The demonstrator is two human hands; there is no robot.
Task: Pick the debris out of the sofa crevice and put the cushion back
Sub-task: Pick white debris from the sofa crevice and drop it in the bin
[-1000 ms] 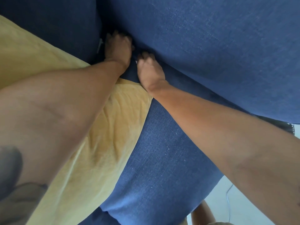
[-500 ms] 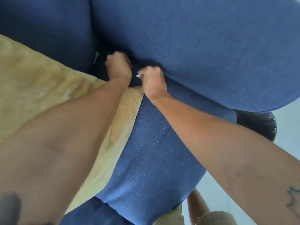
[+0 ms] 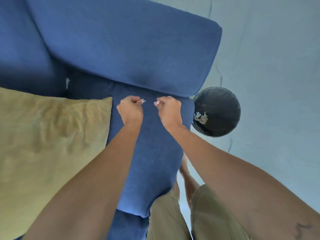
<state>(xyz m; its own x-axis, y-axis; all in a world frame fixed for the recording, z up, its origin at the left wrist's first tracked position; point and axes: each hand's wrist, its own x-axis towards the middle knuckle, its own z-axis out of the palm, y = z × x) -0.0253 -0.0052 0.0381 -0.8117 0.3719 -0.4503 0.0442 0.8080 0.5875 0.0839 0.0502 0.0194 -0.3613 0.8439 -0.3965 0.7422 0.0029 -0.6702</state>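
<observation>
My left hand (image 3: pixel 130 110) and my right hand (image 3: pixel 169 110) are both closed above the blue seat cushion (image 3: pixel 152 161), just in front of the sofa arm (image 3: pixel 124 49). A small whitish scrap of debris (image 3: pixel 143 101) sticks out of the left fingers, and another pale scrap (image 3: pixel 156 103) out of the right fingers. The dark crevice (image 3: pixel 86 85) lies behind and to the left of the hands, with a white bit (image 3: pixel 67 83) in it. The yellow cushion (image 3: pixel 52 135) lies on the seat to the left, under my left forearm.
A round black bin (image 3: pixel 217 111) with pale scraps inside stands on the grey floor (image 3: pixel 277 84) just right of the sofa arm. My legs in khaki shorts (image 3: pixel 173 219) are at the seat's front edge. A thin cable (image 3: pixel 220 73) trails on the floor.
Both hands have pulled back out of the crevice, each closed on a scrap. The view has drawn back and up, so the bin and the floor now show.
</observation>
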